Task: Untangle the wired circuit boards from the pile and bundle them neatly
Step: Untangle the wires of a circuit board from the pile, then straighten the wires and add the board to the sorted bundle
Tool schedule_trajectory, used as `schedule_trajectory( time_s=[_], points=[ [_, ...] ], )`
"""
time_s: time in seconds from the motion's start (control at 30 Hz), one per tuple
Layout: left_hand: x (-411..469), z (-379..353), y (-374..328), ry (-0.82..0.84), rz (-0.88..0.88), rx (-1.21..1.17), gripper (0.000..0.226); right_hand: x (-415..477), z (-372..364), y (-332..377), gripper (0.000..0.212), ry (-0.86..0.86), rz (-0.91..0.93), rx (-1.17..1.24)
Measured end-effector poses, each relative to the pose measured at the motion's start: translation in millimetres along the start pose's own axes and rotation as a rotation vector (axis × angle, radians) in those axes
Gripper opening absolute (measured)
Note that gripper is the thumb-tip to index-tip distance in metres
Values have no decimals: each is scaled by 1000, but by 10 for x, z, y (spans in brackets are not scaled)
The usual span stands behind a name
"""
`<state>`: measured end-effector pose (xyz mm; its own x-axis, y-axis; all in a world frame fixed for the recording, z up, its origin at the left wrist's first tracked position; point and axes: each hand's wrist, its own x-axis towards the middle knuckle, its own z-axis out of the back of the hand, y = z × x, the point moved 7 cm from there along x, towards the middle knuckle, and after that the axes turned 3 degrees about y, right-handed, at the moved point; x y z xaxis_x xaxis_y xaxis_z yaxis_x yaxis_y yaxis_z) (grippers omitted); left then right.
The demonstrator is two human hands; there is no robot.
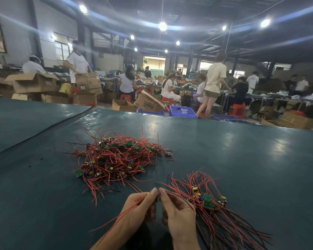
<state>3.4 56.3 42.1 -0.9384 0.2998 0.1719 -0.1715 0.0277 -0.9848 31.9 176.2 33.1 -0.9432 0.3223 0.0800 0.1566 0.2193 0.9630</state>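
Our 2 grips meet thumb to thumb low over the green worktop (pixel 242 159) — the left grip (pixel 135 208) pinches a red wire (pixel 116 219) trailing down-left, the right grip (pixel 177 213) pinches wires of the bundle (pixel 211 210) lying just to its right. The tangled pile (pixel 116 159) of boards sits beyond, apart from the bundle

In a dim hall, round white ceiling lamps (pixel 162 26) flare into blue streaks; glare pools on the glossy dark-green table cover (pixel 224 141). The far workers (pixel 215 78) look soft; edges bow.
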Motion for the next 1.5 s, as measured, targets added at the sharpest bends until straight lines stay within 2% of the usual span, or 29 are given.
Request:
schedule_trajectory(
  time_s=[0.07,0.27,0.4,0.47,0.57,0.7,0.83,0.9,1.03,1.1,1.33,1.4,1.5],
  points=[
    [5,-4,16,11,17,-36,47,17,14,-31,11,-21,-14,-2],
    [12,31,-33,-22,-7,-60,48,93,76,-111,25,-86,-128,105],
    [17,135,-130,-62,-62,-34,50,192,356,-59,18,-219,-230,239],
    [19,177,-162,-62,-76,-24,46,233,476,-14,9,-252,-236,315],
    [24,154,-146,-40,-69,-42,48,242,525,22,10,-265,-223,374],
    [15,115,-113,-42,-44,-110,42,168,441,35,15,-271,-151,277],
    [7,46,-102,-15,-53,-80,42,26,114,32,24,-78,-51,-17],
    [1,4,-110,20,-78,-34,43,-30,-36,16,24,5,-6,-72],
    [-10,-31,-118,50,-111,41,51,-23,-44,-4,26,-30,14,-136],
    [-1,-25,-111,41,-97,25,48,24,29,4,30,-97,8,-104],
    [31,89,-183,-16,-80,-17,43,255,525,32,20,-344,-82,181],
    [28,106,-160,-31,-58,-36,49,261,560,40,21,-362,-60,198],
    [24,147,-110,-71,-8,-105,48,196,452,55,24,-293,-43,193]
  ],
)
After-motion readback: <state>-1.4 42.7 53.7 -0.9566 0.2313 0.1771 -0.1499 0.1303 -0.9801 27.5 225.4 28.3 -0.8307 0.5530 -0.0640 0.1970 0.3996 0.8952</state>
